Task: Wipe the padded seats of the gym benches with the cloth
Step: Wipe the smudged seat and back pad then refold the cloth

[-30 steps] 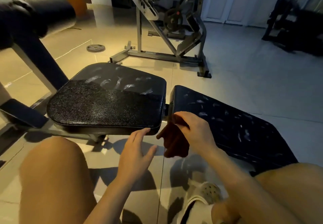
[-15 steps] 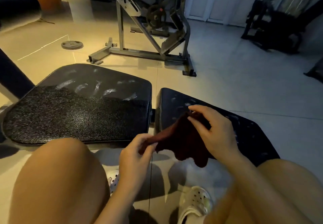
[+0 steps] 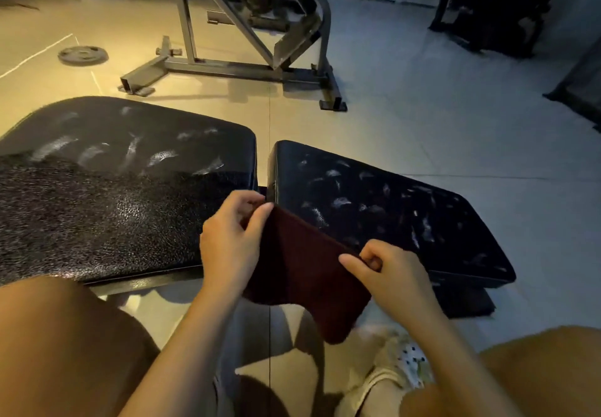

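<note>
A dark red cloth point(image 3: 299, 273) hangs stretched between both hands in front of the bench. My left hand point(image 3: 232, 241) pinches its upper left corner near the gap between the pads. My right hand point(image 3: 387, 273) pinches its right edge, over the front of the right pad. The left black padded seat point(image 3: 113, 189) has a grainy near half and pale smears further back. The right black pad point(image 3: 390, 215) slopes away to the right and carries many pale smudges.
My bare knees fill the lower corners, with a white perforated shoe point(image 3: 400, 371) on the tiled floor between them. A grey metal machine frame point(image 3: 247, 68) stands behind the bench. A weight plate point(image 3: 83, 55) lies at far left. Dark equipment point(image 3: 487, 10) stands at the back right.
My left hand has come up and taken the cloth's left corner. Both hands have pulled the bunched cloth out flat between them. The view has shifted towards the right pad.
</note>
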Demonstrator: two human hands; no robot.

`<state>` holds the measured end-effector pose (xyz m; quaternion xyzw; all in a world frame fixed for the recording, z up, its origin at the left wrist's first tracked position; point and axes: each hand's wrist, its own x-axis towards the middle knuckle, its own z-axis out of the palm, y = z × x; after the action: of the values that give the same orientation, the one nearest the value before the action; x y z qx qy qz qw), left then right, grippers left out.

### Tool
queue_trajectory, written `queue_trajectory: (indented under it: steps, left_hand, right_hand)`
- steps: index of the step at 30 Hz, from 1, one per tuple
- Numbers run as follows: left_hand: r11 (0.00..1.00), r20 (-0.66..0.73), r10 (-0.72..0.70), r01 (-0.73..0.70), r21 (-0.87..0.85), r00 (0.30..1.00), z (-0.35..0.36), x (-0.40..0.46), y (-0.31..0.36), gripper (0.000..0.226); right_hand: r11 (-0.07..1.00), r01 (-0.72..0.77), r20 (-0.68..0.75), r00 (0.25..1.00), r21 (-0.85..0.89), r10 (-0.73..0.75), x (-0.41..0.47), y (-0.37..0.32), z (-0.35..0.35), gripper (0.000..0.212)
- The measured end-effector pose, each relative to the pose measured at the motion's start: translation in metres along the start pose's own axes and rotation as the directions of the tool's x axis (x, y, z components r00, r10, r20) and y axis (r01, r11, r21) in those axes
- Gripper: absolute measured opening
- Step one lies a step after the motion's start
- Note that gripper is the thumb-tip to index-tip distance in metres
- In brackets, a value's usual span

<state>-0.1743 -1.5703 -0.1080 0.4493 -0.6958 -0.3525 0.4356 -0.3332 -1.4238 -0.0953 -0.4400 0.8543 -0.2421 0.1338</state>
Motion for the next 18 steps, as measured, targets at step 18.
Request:
queue_trajectory:
  steps: [18]
  left_hand:
    - [0.676, 0.208, 0.311, -0.370, 0.638, 0.927, 0.014, 0.040, -0.042, 0.032]
  right_hand:
    - [0.965, 0.236, 0.117, 0.968, -0.113, -0.223, 0.098, -0.028, 0.098, 0.070]
